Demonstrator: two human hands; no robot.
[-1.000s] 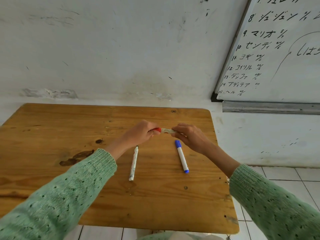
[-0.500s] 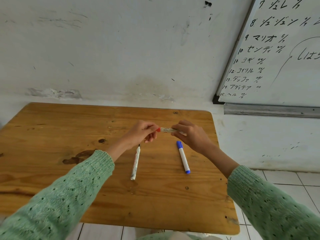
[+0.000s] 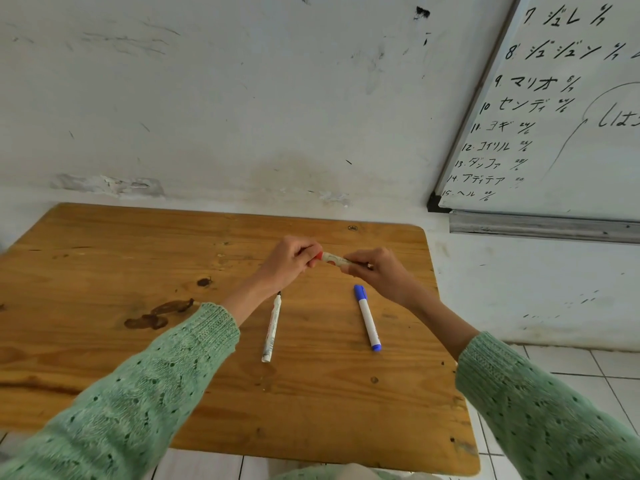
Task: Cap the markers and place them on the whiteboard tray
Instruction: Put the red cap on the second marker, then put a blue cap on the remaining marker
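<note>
Above the wooden table (image 3: 104, 271), both hands hold one red marker (image 3: 334, 258) level. My left hand (image 3: 291, 261) grips its red cap end, and my right hand (image 3: 375, 270) grips the white barrel. The cap sits against the barrel. An uncapped black-tipped marker (image 3: 272, 329) lies on the table under my left wrist. A capped blue marker (image 3: 367, 317) lies to its right, below my right hand. The whiteboard's metal tray (image 3: 540, 226) runs along the wall at the upper right.
The whiteboard (image 3: 571, 133) with black writing hangs on the right of the white wall. The table's right edge ends short of the tray, with white floor tiles (image 3: 571, 368) below. Dark stains (image 3: 159, 313) mark the table's left part.
My left hand's fingers have closed more tightly over the red cap end against the barrel. The view has tilted slightly. The two markers on the table have not moved.
</note>
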